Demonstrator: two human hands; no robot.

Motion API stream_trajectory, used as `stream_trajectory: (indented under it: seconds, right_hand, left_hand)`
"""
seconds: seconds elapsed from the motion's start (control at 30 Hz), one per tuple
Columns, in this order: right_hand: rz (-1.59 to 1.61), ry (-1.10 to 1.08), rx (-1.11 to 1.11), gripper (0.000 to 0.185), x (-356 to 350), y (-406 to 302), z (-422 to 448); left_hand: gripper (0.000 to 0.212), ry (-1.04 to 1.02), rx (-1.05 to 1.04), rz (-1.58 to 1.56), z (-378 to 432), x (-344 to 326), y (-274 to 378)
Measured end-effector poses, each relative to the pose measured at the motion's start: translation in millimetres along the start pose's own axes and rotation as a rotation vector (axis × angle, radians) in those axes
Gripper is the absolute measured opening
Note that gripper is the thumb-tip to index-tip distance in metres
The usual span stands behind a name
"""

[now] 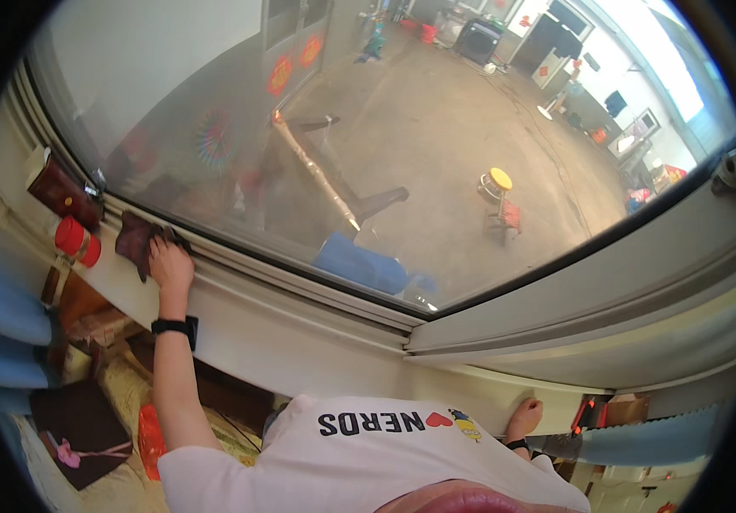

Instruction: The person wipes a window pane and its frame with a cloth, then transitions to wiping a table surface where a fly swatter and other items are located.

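Note:
My left hand [172, 263] presses on a dark brownish cloth [135, 242], its fingers curled over the cloth's right part. The cloth lies bunched at the window track [259, 272], on the inner edge of the white sill [265, 349]. A black watch is on that wrist. Over at the right, my right hand [525, 417] rests on the sill with its fingers curled in; nothing shows in it, and a dark band is on the wrist. Beside the cloth stand a red-lidded jar [78, 242] and a dark red box [65, 195]. The window glass [214, 186] rises beyond the track.
A white window frame [573, 288] slants across the right. Blue curtains [8, 320] hang at the far left. Below the sill lie a dark square item [82, 433] and a red plastic bag [151, 442]. Through the glass show a yellow-topped stool [500, 179] and a blue object [361, 264].

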State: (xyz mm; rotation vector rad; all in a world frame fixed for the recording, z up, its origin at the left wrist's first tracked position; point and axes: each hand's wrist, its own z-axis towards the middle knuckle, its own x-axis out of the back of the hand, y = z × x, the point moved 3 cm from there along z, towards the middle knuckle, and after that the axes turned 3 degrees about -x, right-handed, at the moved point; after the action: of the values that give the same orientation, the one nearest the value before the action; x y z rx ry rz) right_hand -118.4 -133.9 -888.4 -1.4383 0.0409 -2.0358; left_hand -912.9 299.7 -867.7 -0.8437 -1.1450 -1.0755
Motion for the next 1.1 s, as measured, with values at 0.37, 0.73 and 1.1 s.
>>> stream_trajectory:
  seconds: [0.37,0.73,1.1]
  right_hand:
    - [0.061,0.005,-0.024,0.028,2,-7,-1]
    - [0.041,0.026,-0.014,0.029,2,-4,0]
    - [0.090,-0.007,-0.063,0.032,3,-5,1]
  left_hand:
    - [0.042,-0.014,-0.039,0.193,-71,0,100]
    - [0.028,0.087,-0.514,0.113,-170,36,206]
    - [0.008,0.172,-1.177,-0.483,-251,80,302]
